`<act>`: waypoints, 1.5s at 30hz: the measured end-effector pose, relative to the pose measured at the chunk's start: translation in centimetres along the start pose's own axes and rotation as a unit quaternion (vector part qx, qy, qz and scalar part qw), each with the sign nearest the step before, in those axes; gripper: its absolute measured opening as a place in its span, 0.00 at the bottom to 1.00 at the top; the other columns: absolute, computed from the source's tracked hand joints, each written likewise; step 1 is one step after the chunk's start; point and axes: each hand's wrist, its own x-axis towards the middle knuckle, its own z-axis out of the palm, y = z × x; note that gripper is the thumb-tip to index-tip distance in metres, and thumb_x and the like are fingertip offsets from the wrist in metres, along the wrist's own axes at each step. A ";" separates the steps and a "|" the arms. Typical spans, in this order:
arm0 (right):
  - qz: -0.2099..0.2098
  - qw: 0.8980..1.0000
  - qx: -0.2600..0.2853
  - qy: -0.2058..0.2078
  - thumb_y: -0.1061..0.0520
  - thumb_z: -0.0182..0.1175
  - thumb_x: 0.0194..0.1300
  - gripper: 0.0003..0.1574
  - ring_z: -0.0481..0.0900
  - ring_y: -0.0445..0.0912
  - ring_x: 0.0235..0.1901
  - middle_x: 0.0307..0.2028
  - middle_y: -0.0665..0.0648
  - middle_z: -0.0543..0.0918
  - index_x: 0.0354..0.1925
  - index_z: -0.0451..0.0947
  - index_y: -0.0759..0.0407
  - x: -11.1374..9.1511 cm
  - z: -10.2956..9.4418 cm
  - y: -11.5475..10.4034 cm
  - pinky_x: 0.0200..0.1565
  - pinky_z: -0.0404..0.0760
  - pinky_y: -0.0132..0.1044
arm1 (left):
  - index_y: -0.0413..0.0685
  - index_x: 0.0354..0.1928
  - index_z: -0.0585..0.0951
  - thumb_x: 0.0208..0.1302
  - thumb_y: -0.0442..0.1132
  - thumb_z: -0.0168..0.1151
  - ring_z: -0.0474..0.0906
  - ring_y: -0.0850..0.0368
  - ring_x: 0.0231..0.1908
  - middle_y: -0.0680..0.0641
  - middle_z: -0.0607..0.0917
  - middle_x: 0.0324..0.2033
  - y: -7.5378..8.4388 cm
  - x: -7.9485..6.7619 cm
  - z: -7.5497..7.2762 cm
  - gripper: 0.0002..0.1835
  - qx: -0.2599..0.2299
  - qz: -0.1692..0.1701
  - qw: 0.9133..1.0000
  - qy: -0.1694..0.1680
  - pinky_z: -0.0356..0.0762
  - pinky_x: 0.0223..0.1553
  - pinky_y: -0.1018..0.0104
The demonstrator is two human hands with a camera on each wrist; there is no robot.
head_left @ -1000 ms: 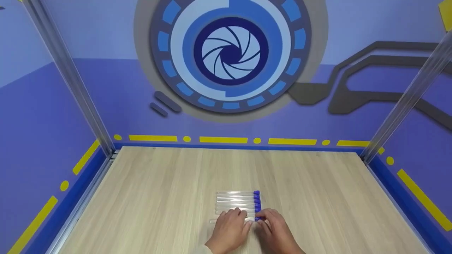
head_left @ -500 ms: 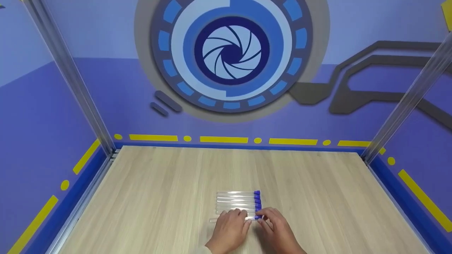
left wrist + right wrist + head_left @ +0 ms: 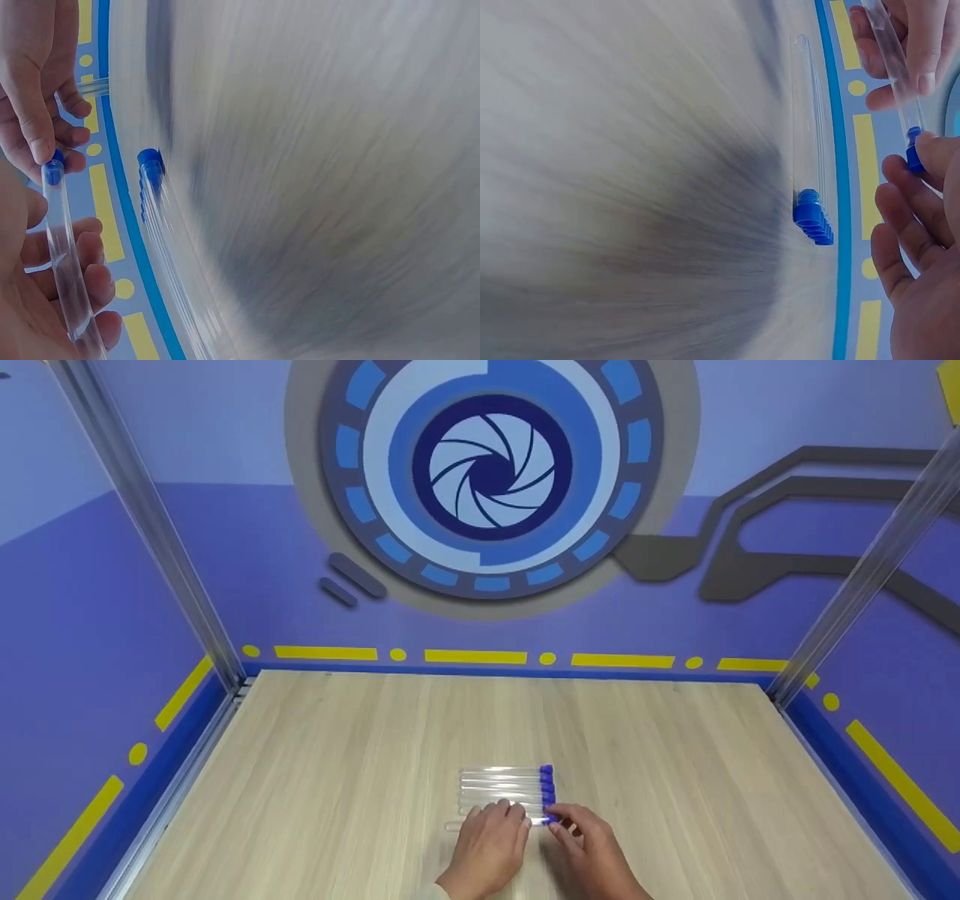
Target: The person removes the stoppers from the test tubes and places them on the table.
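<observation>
A clear test tube (image 3: pixel 67 259) with a blue cap (image 3: pixel 913 156) is held sideways above the table by both hands. My left hand (image 3: pixel 487 840) grips its glassy body, the fingers curled beneath it in the left wrist view. At the capped end, my right hand (image 3: pixel 594 840) pinches the cap between thumb and index finger, the other fingers loosely bent. Just beyond the hands, several similar capped tubes (image 3: pixel 499 786) lie side by side on the table, caps to the right. In the head view my left hand hides part of the held tube.
The wood-grain table (image 3: pixel 337 765) extends around the tubes on all sides. Patterned blue panels (image 3: pixel 262 570) close it in at the back and sides. Metal posts (image 3: pixel 169 547) stand at the back corners.
The capped end of the held tube has shifted slightly away from me, with small movements of the right fingers. My left hand is nearly still, and the row of tubes stays put.
</observation>
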 end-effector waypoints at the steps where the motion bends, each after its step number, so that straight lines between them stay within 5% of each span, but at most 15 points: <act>1: 0.007 1.000 0.008 -0.005 0.53 0.57 0.68 0.14 0.76 0.35 0.40 0.42 0.46 0.82 0.51 0.79 0.51 0.0 0.0 0.0 0.41 0.76 0.31 | 0.52 0.35 0.79 0.71 0.47 0.50 0.75 0.58 0.27 0.54 0.77 0.26 0.0 0.0 0.0 0.11 -0.001 -0.001 1.000 -0.003 0.57 0.25 0.67; 14: 0.027 0.999 0.046 -0.006 0.53 0.57 0.68 0.12 0.76 0.34 0.38 0.40 0.46 0.83 0.48 0.79 0.52 0.1 -0.3 0.1 0.41 0.75 0.29 | 0.52 0.38 0.77 0.69 0.47 0.52 0.73 0.60 0.27 0.55 0.76 0.27 -0.1 0.0 0.2 0.09 -0.027 0.003 1.000 -0.012 0.59 0.25 0.70; 23: -0.022 0.999 0.021 0.040 0.56 0.58 0.67 0.10 0.75 0.32 0.35 0.36 0.45 0.82 0.45 0.79 0.57 -0.3 0.0 0.1 0.39 0.76 0.29 | 0.53 0.33 0.76 0.65 0.47 0.58 0.73 0.61 0.24 0.56 0.74 0.24 -0.1 -0.1 0.7 0.07 -0.020 0.032 0.998 0.055 0.57 0.22 0.71; 33: -0.026 0.998 0.009 0.065 0.60 0.59 0.65 0.07 0.75 0.32 0.33 0.34 0.45 0.82 0.42 0.79 0.56 -0.5 0.3 -0.1 0.37 0.76 0.29 | 0.52 0.33 0.77 0.65 0.48 0.58 0.73 0.59 0.24 0.55 0.74 0.24 0.1 -0.2 0.6 0.08 -0.023 0.027 0.998 0.058 0.60 0.22 0.69; 45: 0.018 0.997 0.069 0.003 0.53 0.57 0.68 0.11 0.76 0.34 0.37 0.38 0.48 0.82 0.45 0.78 0.57 -0.2 -0.4 0.1 0.41 0.76 0.30 | 0.54 0.34 0.77 0.66 0.48 0.57 0.74 0.62 0.25 0.57 0.76 0.25 -0.1 -0.3 0.4 0.08 -0.023 0.038 0.997 0.058 0.61 0.23 0.71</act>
